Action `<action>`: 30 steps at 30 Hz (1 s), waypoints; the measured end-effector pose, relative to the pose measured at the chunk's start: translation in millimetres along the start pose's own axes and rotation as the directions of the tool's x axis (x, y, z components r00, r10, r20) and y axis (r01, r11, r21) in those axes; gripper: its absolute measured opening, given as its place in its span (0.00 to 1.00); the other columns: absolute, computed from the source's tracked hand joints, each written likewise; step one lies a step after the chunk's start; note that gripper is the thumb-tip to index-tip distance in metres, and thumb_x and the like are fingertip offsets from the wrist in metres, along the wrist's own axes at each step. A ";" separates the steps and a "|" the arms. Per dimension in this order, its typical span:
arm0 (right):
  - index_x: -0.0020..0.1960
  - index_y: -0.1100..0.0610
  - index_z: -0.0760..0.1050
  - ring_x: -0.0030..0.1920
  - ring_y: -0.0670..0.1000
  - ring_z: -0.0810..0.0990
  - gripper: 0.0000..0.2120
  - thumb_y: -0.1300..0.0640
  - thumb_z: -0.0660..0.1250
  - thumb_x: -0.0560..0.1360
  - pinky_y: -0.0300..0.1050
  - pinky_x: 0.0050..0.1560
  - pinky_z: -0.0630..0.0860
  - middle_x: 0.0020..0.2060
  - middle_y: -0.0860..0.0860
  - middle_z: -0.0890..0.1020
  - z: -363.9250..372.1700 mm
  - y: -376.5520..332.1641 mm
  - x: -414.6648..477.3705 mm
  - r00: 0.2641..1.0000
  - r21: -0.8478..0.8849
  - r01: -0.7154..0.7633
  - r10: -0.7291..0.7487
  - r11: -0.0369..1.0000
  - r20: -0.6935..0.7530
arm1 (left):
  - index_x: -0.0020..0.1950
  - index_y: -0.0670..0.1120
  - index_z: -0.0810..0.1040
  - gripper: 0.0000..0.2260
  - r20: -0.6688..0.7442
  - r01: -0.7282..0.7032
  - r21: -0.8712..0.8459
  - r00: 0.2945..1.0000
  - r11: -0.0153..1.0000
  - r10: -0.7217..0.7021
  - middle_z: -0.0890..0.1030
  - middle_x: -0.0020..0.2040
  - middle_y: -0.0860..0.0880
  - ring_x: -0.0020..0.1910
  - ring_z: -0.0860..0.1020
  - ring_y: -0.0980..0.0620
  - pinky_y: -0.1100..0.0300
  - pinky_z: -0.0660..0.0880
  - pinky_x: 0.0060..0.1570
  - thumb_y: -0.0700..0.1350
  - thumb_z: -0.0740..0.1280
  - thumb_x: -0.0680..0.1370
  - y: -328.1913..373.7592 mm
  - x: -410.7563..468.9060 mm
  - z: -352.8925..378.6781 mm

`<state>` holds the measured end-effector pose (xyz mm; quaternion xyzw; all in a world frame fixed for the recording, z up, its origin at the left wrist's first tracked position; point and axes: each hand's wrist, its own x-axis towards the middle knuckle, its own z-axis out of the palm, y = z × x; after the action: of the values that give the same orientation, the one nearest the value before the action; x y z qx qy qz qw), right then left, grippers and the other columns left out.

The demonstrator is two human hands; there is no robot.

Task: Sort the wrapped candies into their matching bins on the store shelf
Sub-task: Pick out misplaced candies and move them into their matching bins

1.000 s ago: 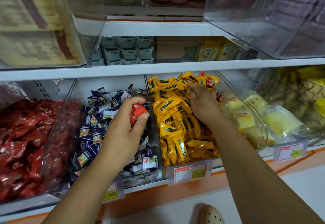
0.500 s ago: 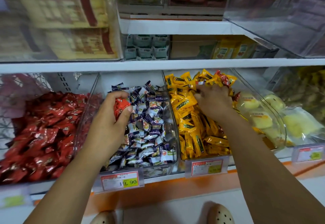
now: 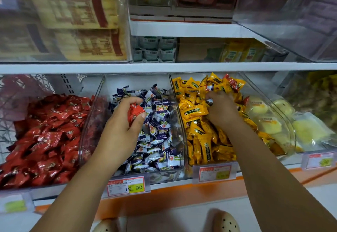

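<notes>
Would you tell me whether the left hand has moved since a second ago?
Yes: the left hand, gripping red candies, has shifted left across the purple bin, toward the red bin.

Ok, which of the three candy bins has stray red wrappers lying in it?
The yellow bin, under the right hand: a red candy lies at its back. The purple bin's only red is in the left hand.
</notes>
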<state>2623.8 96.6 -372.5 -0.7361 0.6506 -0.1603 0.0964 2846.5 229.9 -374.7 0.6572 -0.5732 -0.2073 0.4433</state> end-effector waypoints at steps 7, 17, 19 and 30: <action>0.55 0.52 0.80 0.53 0.58 0.77 0.11 0.56 0.62 0.77 0.48 0.48 0.74 0.56 0.54 0.79 -9.3 16.6 2.9 0.979 0.282 -0.002 0.059 0.959 -0.195 | 0.61 0.62 0.67 0.12 0.016 0.007 -0.021 1.000 1.000 -0.007 0.74 0.48 0.54 0.34 0.73 0.56 0.64 0.69 0.31 0.51 0.61 0.80 5.4 2.5 5.3; 0.64 0.50 0.76 0.54 0.61 0.76 0.16 0.57 0.59 0.78 0.55 0.52 0.75 0.58 0.60 0.74 -1.1 23.3 15.3 0.994 0.141 0.020 -0.005 0.990 -0.107 | 0.63 0.60 0.67 0.12 0.027 0.001 -0.045 1.000 0.999 0.001 0.74 0.47 0.54 0.34 0.72 0.57 0.64 0.66 0.32 0.50 0.61 0.80 9.5 0.2 16.5; 0.65 0.50 0.76 0.54 0.60 0.78 0.16 0.53 0.63 0.78 0.50 0.52 0.75 0.60 0.59 0.76 -6.7 22.6 23.3 0.998 0.076 0.003 0.001 0.997 -0.058 | 0.62 0.60 0.67 0.12 0.026 -0.003 -0.053 1.000 0.999 0.005 0.73 0.47 0.56 0.35 0.72 0.57 0.64 0.66 0.33 0.50 0.61 0.80 11.5 -1.4 17.6; 0.53 0.55 0.83 0.53 0.54 0.78 0.10 0.52 0.67 0.77 0.45 0.52 0.75 0.53 0.54 0.82 -29.5 13.1 30.6 0.987 -0.099 0.052 -0.036 0.994 0.159 | 0.62 0.62 0.68 0.12 0.034 0.015 -0.019 0.999 1.000 -0.014 0.74 0.48 0.56 0.31 0.73 0.60 0.68 0.66 0.29 0.49 0.62 0.80 -0.3 2.4 6.1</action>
<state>2604.1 66.5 -346.2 -0.7646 0.6319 -0.0702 0.1059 2842.6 225.5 -377.6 0.6536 -0.5738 -0.2270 0.4382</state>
